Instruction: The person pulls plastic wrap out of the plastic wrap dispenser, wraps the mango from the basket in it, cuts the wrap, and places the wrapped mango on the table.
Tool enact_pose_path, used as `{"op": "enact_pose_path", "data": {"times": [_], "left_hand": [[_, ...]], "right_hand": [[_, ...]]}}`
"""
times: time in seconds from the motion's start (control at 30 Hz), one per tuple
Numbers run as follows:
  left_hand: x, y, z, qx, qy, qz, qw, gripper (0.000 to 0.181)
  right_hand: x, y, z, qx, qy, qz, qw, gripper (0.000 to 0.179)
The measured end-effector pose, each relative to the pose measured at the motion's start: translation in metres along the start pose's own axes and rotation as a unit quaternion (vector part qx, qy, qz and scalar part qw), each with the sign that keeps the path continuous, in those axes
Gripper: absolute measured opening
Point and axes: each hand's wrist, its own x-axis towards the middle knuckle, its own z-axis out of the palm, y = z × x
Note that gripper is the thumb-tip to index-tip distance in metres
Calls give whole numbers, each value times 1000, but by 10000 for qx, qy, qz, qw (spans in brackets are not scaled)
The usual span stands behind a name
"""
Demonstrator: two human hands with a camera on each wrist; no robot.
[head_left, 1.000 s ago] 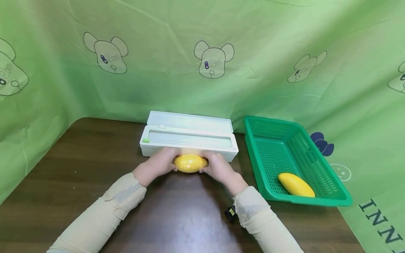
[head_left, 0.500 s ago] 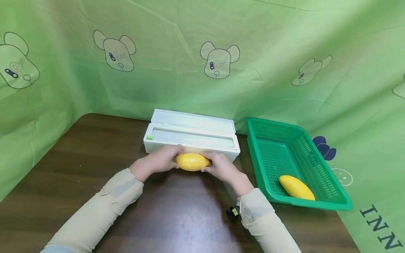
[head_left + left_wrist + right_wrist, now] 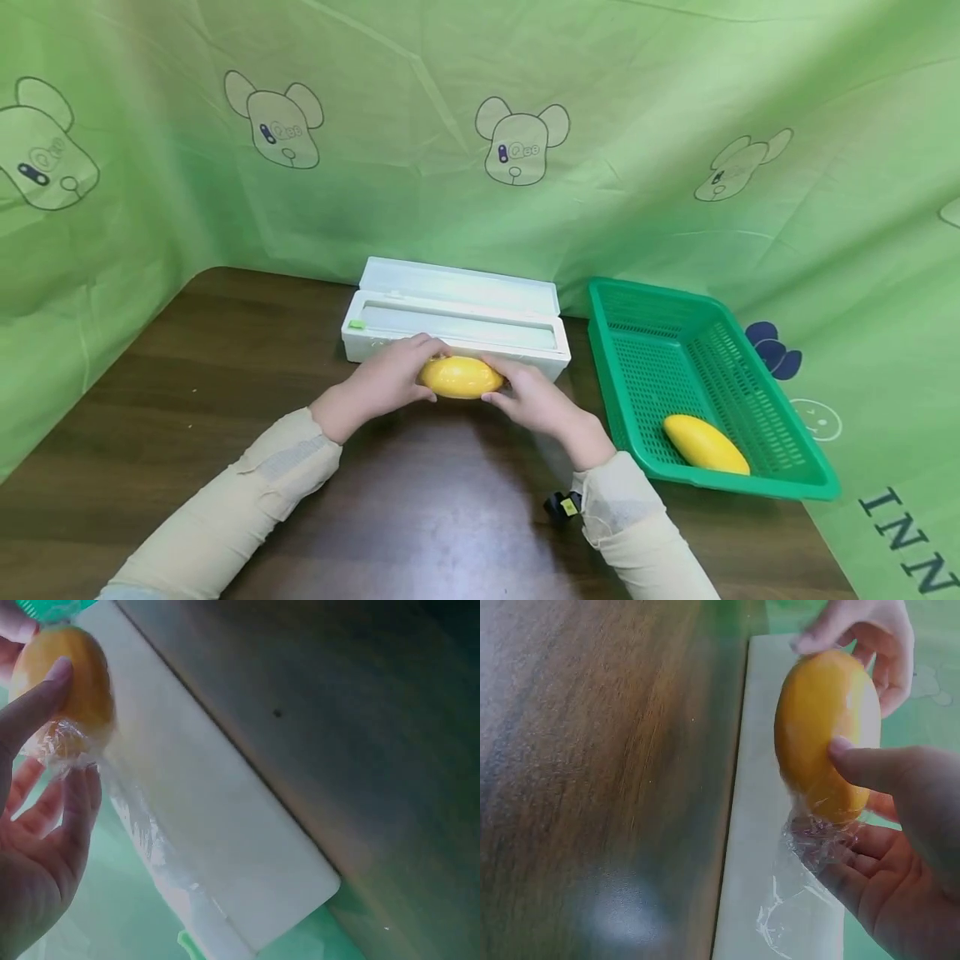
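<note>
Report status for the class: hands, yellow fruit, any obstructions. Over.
Left hand and right hand holding yellow fruit, one at each end. Clear film bunched at both ends. Nothing visibly blocking; white box just beyond.

the fruit (image 3: 461, 377) is yellow — box (image 3: 551, 364) white, basket (image 3: 611, 398) green, table (image 3: 187, 392) brown-grained.

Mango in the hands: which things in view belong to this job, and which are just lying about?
In the job, it seems:
mango, between left hand and right hand
clear film, bunched at the mango's end
white dispenser box, lid open

Lying about:
green basket, untouched
second mango inside it, perhaps needed later
printed green curtain, backdrop
</note>
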Motion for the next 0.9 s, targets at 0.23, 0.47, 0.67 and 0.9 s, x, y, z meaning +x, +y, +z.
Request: {"op": "enact_pose_path", "data": {"times": [0.23,0.47,0.67,0.9], "left_hand": [[3,-2,-5,-459,-62,-240,9986,52],[2,-6,-13,-1122,-193,-464,9924,50],[2,-9,-16,-1422,-333,-585,9875,52],[5,-7,-22,-1509,-361,-639,9858,52]], "right_hand": [[-8,-13,-13,58,769,587,9953,45],[-6,-26,-5,776,1532,984,9802,23],[-1,-25,8,1401,1599,1705,9622,53],[6,-23,24,29,1752,1135,9780,81]]}}
